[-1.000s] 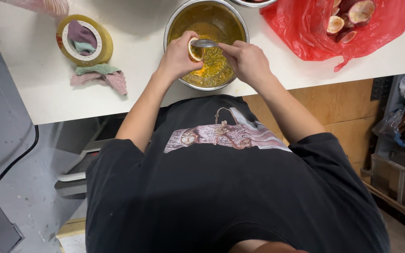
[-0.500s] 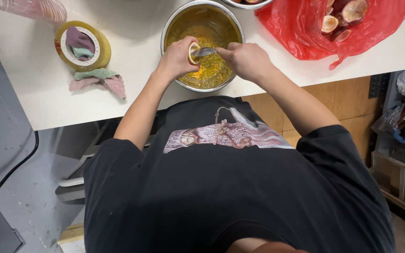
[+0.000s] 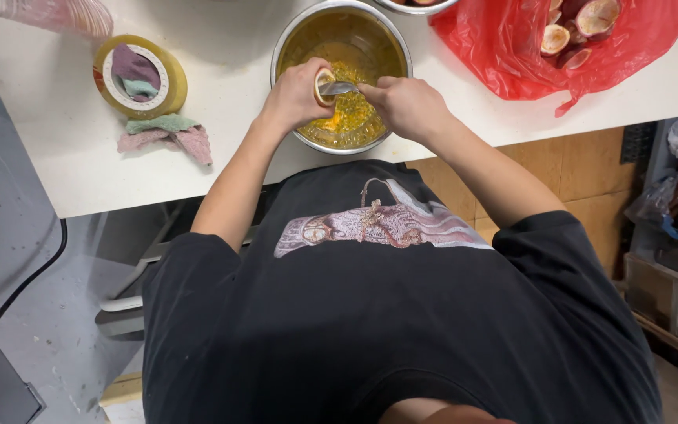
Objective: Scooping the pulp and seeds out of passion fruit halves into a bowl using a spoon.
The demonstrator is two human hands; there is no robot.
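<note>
White tabletop [image 3: 276, 169] fills the upper part of my head view; every position below is logged relative to the steel bowl [image 3: 288, 47] at its near edge. Red plastic bag [image 3: 504, 55] lies just right of the bowl, spread open, with emptied fruit shells [image 3: 582, 23] on it. The bowl itself holds yellow seeded pulp [image 3: 347, 118], heaped toward the near wall. A second bowl's rim [image 3: 416, 6] shows just beyond the steel bowl, cut off by the frame. Left of the bowl, well apart, stands a roll of yellowish tape [image 3: 139, 76] with a scrap of cloth tucked in its core; a pink and green rag [image 3: 168, 135] lies on the table just nearer me than the roll.

Left hand [image 3: 296, 94] is over the bowl's left half, fingers wrapped firmly around a fruit half [image 3: 324, 85] with its cut face turned right. Right hand [image 3: 403, 106] is over the bowl's right rim, fingers closed on the handle of a metal spoon [image 3: 339, 88]; the spoon's bowl end sits at the cut face of the fruit half. Whether the tip is inside the flesh I cannot tell. Both hands hover above the pulp.
</note>
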